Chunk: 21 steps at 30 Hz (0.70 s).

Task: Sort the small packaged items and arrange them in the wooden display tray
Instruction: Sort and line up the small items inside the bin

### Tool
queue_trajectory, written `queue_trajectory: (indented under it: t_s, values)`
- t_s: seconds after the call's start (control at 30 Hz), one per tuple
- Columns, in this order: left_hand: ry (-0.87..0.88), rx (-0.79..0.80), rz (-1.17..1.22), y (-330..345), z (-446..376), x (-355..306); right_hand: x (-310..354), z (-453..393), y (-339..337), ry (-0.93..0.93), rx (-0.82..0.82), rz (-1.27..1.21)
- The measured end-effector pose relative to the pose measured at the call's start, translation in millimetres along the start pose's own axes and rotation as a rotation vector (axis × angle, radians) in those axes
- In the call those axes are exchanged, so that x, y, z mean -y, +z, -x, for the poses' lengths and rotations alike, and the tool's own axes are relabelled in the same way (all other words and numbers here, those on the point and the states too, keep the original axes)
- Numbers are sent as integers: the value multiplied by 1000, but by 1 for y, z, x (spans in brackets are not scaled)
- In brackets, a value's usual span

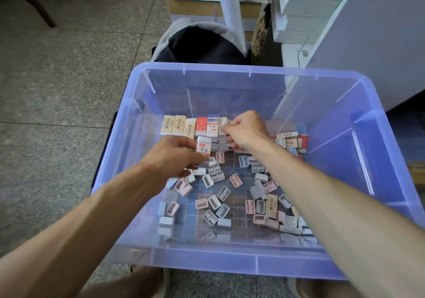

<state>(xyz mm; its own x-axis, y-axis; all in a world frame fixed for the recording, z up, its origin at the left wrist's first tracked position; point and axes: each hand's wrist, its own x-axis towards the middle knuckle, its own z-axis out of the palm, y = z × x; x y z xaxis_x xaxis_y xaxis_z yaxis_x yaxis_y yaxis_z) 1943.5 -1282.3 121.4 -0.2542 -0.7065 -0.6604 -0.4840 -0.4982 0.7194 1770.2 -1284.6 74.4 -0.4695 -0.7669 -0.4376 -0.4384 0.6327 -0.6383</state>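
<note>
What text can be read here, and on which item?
"考试": white packet gripped by the left hand.
"考试": blue-topped packet in the back row, beside the right hand.
Tan packets, red packet: print too blurred to read.

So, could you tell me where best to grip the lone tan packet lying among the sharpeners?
Pinch the tan packet across its two long edges, coming straight down from above. It lies flat, label up, with sharpeners crowding its sides, so only the top approach looks open.

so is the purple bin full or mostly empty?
Mostly empty: the purple bin has items only on its floor, with bare grid bottom showing between loose small packs.
</note>
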Motion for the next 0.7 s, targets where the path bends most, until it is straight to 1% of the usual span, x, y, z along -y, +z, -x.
queue_trajectory:
  t_s: [0.1,0.17,0.2,0.23,0.3,0.37,0.53,0.6,0.7]
  values:
    - [20,-1,-38,1,0,-1,0,4,-4,-28,9,33]
    - [37,17,-57,3,1,-2,0,12,-11,-38,25,-17]
    - [48,26,-62,4,1,-2,0,18,-15,-36,58,-69]
    - [63,38,-60,5,3,-3,1,25,-20,-31,119,-141]
    - [98,64,-60,8,5,-3,3,41,-30,-10,299,-313]
    - [131,101,-72,11,9,-3,1,54,-38,-7,434,-411]
    - [202,195,-45,24,18,-5,-13,73,-52,26,467,-462]
    - [233,194,-95,31,17,-5,-18,76,-60,24,450,-433]
    - [277,227,-200,41,13,-3,-27,78,-83,94,414,-465]
